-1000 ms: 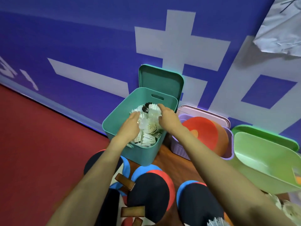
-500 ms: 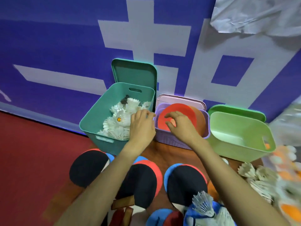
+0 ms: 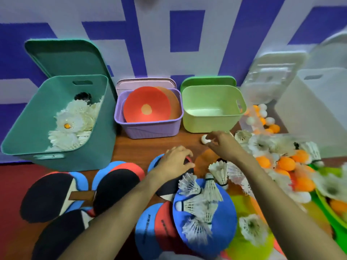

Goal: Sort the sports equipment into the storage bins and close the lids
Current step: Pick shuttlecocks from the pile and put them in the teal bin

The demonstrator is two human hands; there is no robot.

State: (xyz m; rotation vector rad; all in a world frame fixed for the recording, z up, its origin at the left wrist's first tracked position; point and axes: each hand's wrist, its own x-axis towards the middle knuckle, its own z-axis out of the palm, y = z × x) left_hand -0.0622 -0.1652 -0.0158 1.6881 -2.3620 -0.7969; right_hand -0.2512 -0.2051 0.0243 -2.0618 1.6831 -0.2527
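Purple bin (image 3: 150,129), two discs (image 3: 142,102), one white ball (image 3: 205,140)

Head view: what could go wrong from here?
1. The white ball by the right hand lies loose on the table; a mistimed pinch could roll it away.
2. The right forearm lies close beside shuttlecocks on a blue paddle; pulling back may sweep them off.
3. Orange balls sit mixed with shuttlecocks, so a hasty grab could missort.

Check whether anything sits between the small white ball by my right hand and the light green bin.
Nothing visible does. The small white ball lies on the wooden surface just before the light green bin, by the right hand; the bin is open, its lid propped behind.
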